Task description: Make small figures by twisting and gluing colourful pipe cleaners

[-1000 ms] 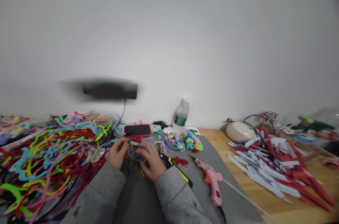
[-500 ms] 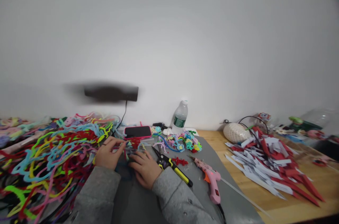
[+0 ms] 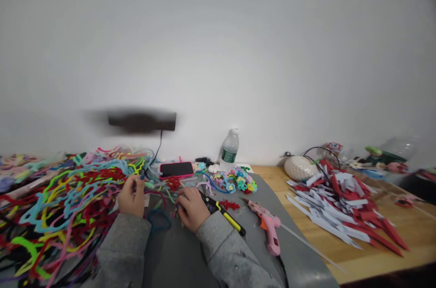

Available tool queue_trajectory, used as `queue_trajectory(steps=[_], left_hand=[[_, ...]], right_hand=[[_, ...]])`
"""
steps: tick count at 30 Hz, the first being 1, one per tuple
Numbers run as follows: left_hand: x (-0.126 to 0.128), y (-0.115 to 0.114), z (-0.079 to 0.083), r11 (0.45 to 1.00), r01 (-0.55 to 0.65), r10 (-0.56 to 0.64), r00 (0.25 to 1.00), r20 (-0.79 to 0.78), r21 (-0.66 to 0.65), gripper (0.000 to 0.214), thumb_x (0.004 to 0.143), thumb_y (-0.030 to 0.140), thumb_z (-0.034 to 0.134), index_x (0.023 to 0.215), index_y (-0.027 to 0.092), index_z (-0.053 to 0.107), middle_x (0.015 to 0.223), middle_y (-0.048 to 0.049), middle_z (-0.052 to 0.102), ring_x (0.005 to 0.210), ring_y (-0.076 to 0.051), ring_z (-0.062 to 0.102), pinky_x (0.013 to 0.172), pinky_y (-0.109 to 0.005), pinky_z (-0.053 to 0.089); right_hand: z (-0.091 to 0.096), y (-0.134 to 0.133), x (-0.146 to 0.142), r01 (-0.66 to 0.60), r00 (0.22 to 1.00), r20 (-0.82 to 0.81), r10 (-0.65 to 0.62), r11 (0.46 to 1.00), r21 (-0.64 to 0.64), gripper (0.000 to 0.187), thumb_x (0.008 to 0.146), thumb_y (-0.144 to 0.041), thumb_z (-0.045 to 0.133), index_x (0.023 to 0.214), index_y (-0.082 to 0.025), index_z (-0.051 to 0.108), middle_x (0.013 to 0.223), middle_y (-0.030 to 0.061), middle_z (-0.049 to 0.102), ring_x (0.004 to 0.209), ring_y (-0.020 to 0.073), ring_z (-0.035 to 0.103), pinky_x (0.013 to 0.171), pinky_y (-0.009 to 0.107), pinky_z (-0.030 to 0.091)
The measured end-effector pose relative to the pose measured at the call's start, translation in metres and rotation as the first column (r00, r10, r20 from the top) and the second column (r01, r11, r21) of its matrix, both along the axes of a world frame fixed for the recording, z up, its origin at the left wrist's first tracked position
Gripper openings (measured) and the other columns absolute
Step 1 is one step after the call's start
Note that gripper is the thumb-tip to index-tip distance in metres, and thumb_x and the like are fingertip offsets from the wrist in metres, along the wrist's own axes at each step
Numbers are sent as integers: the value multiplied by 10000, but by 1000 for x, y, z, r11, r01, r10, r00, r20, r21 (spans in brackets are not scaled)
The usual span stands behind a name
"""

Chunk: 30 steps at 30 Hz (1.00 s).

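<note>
Head view: 2 hands apart, working among loose fuzzy wires

Judging by the hands, the step in hand is picking among short colored pieces (image 3: 161,194); it seems to call next for a sure fingertip pinch on 1 piece, with the right sleeve (image 3: 226,245) clear of the pliers (image 3: 233,223).

Clock places are read from the blue loop (image 3: 158,211) on the gray mat (image 3: 180,260). At 9 o'clock spreads a tangled pile (image 3: 68,211) of wires. At 10, the left hand (image 3: 132,199) stands raised at the pile's edge, thumb and forefinger tips close together; whether they pinch anything, I cannot tell. Toward 12 lie the short pieces, between the hands, nearer than the phone (image 3: 176,169). Near 3, the right hand (image 3: 193,210) is low, palm down, fingers curled; I cannot tell whether its tips grip anything. Beyond it lie the pliers, then the glue gun (image 3: 271,229).
</note>
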<state>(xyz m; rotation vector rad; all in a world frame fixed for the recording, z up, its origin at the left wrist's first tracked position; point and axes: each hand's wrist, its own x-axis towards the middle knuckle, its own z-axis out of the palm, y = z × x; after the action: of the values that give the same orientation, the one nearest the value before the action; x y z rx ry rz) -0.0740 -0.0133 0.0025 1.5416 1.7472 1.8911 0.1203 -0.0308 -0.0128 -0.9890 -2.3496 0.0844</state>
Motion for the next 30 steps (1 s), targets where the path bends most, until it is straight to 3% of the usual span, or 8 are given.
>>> queue_trajectory(steps=[4,8,13,20,26,30], left_hand=[[9,4,-4,974,219,-197,940,280,-51,196,677,361,547,603,189,489,457,68,443,414,-93,402,410,-186,322],[15,8,-9,950,306,-261,891,372,-66,228,613,383,599,616,189,480,449,76,454,390,-89,423,385,-180,344],[16,7,-9,934,344,-278,874,398,-102,288,611,414,603,726,150,597,471,50,508,393,-96,437,378,-192,346],[20,2,-6,934,351,-296,868,398,-71,378,674,464,549,802,128,667,482,46,482,400,-83,393,382,-189,300],[24,3,-7,897,441,-345,744,572,-33,391,668,514,533,798,152,608,417,92,374,303,-52,318,304,-155,228],[24,6,-10,894,449,-352,696,626,3,318,660,445,572,832,177,560,450,94,424,298,-46,356,293,-145,265]], right_hand=[[4,-6,-7,-137,975,188,119,987,88,310,739,-131,479,1040,-202,507,1254,79,460,1173,252,315,957,463,206],[9,-13,-15,-254,920,314,235,967,21,429,768,-158,457,1191,-210,406,1341,44,392,1249,229,228,1013,433,130],[10,-15,-17,-193,941,263,211,977,-92,461,734,-249,503,1172,-144,407,1307,101,415,1231,253,255,1013,426,163],[3,-10,-16,-189,962,172,211,972,-138,457,721,-350,558,1127,-173,444,1178,97,483,1108,242,378,973,418,231],[-2,-9,-15,-214,972,56,227,961,-174,460,682,-263,582,1121,-180,471,1170,85,480,1116,235,359,974,393,228],[-6,-7,-16,-246,969,-15,248,948,-201,506,628,-195,582,1122,-180,475,1166,82,499,1132,250,343,991,405,207]])
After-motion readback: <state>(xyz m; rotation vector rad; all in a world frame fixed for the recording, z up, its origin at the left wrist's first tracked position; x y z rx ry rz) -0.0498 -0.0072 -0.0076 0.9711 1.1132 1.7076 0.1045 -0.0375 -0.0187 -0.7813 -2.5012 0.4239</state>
